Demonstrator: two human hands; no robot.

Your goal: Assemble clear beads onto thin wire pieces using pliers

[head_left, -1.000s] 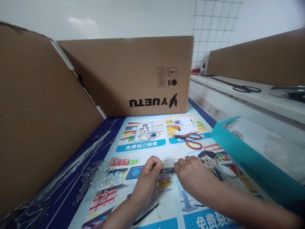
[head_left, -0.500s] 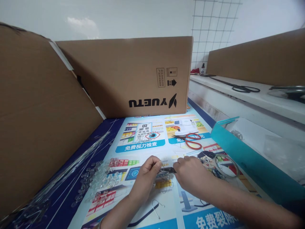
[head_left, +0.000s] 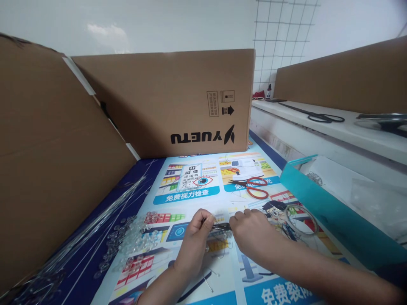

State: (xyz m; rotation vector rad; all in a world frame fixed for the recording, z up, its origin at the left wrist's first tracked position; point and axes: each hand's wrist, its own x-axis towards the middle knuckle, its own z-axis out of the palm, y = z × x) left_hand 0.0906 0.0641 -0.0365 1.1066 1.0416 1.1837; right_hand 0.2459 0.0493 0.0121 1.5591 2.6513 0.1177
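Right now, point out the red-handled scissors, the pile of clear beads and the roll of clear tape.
red-handled scissors (head_left: pixel 256 189): head view, on the red handle loop.
pile of clear beads (head_left: pixel 136 236): head view, middle of the heap.
roll of clear tape (head_left: pixel 302 219): head view, on the ring's rim.

We get bright, even overhead light here, so shadows are barely there, just a soft one under the cardboard box (head_left: pixel 171 101). There's a pale glare patch on the wall (head_left: pixel 101 31). Edges bow with wide-angle distortion, and the wire bundle (head_left: pixel 47 262) down in our corner smears into blur.
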